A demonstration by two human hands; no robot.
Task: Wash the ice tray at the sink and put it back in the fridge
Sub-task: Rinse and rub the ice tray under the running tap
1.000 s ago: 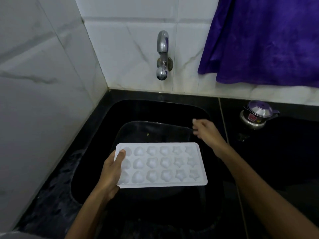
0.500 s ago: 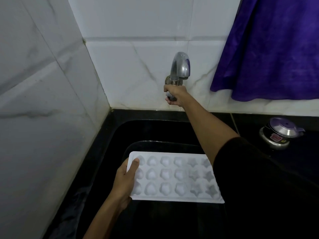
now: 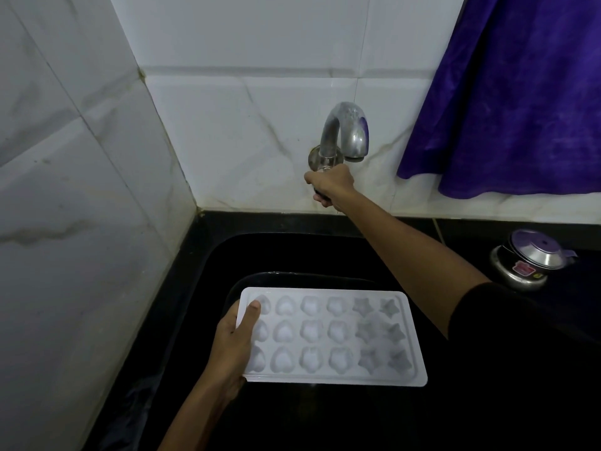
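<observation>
A white ice tray (image 3: 331,335) with heart and star moulds is held level over the black sink (image 3: 227,255). My left hand (image 3: 232,346) grips its left edge, thumb on top. My right hand (image 3: 330,185) reaches up to the wall and its curled fingers grip the handle under the chrome tap (image 3: 344,135). The handle itself is mostly hidden by the fingers. No water stream shows from the spout. The fridge is out of view.
White marble-look tiles line the back and left walls. A purple cloth (image 3: 514,92) hangs at the upper right. A small steel pot with lid (image 3: 530,258) stands on the black counter right of the sink.
My right hand rose from above the tray to the tap handle and now grips it. The view tilted upward. The tray stays in my left hand.
</observation>
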